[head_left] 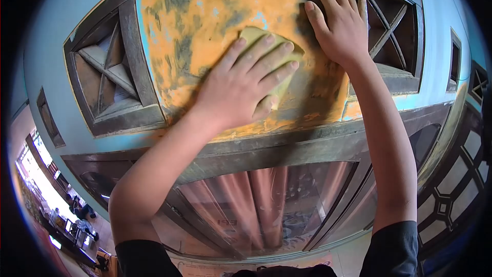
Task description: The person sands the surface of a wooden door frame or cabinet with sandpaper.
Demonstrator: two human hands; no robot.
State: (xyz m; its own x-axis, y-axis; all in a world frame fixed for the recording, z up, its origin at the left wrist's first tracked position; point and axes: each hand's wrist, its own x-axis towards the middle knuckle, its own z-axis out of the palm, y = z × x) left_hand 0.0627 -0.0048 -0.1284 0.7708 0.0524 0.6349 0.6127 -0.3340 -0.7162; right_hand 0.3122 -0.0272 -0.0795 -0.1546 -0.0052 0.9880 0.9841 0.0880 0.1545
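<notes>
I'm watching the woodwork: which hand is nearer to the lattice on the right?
Right. The right hand is close beside the lattice; the left hand is farther off, on the yellow sheet against the wall.

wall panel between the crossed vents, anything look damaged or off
Yes: the panel between the vents is patchy, orange mixed with blue and dark smears, unlike the plainer pale-blue wall at far left.

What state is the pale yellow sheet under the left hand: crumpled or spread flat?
Spread flat: the left hand lies over the pale yellow sheet against the orange-patched wall; the sheet's exposed parts look smooth.
</notes>
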